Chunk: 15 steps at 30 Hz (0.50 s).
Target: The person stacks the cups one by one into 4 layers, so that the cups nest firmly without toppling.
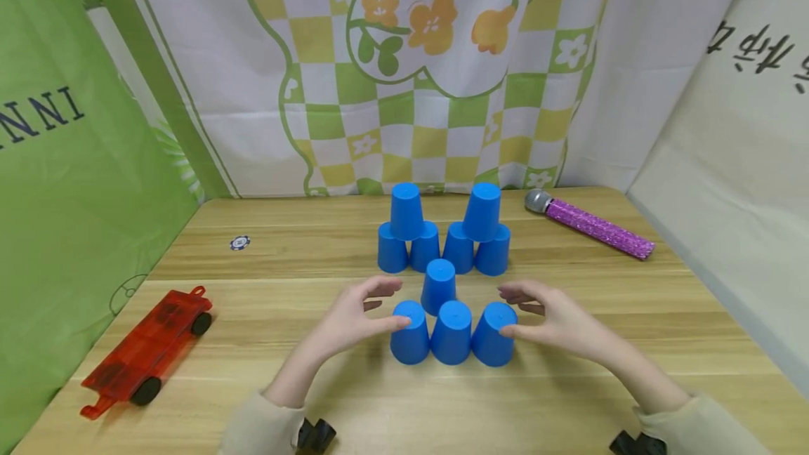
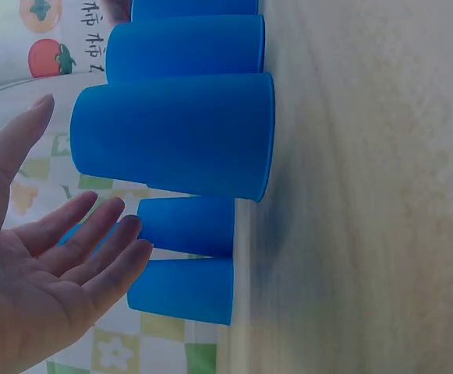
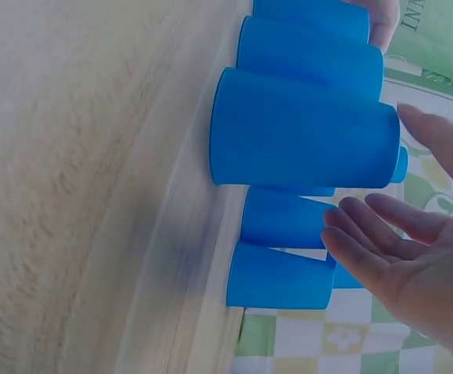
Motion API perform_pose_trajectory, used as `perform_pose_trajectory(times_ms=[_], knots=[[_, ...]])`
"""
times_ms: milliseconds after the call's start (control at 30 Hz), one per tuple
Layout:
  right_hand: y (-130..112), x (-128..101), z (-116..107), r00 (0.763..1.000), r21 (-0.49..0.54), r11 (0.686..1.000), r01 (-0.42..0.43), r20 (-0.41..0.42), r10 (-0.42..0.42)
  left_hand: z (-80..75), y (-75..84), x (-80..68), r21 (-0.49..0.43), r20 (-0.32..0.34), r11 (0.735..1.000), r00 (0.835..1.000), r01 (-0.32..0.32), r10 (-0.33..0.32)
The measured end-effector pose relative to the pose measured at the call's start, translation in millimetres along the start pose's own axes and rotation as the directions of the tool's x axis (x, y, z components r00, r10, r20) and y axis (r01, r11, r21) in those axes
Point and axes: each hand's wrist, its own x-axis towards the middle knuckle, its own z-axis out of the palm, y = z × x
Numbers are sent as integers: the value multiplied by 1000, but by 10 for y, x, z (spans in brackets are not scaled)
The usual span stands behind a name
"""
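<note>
Three upside-down blue cups stand in a front row: a left cup point(image 1: 409, 343), a middle cup point(image 1: 451, 343) and a right cup point(image 1: 491, 344). Just behind the left and middle ones is a single blue cup point(image 1: 437, 292). My left hand point(image 1: 357, 314) is beside the left cup, fingers spread; in the left wrist view its thumb point(image 2: 27, 136) is apart from the cup. My right hand point(image 1: 556, 318) is beside the right cup with relaxed fingers. Its thumb point(image 3: 437, 136) lies close to that cup's top; contact cannot be told. Neither hand grips anything.
Farther back stand two small cup stacks, each with one upper cup point(image 1: 406, 213) point(image 1: 483, 213) on two lower ones. A red toy car chassis point(image 1: 148, 346) lies at left, a round chip point(image 1: 240, 243) behind it. A purple glittery microphone point(image 1: 594, 225) lies back right. Printed curtains point(image 1: 208, 90) enclose the table.
</note>
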Motion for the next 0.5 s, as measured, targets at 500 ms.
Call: perform_pose_trajectory(times_ms=[500], knots=[[20, 15, 66, 999, 35, 999, -8, 47, 7, 88, -64, 43, -1, 93, 999, 995, -39, 39]])
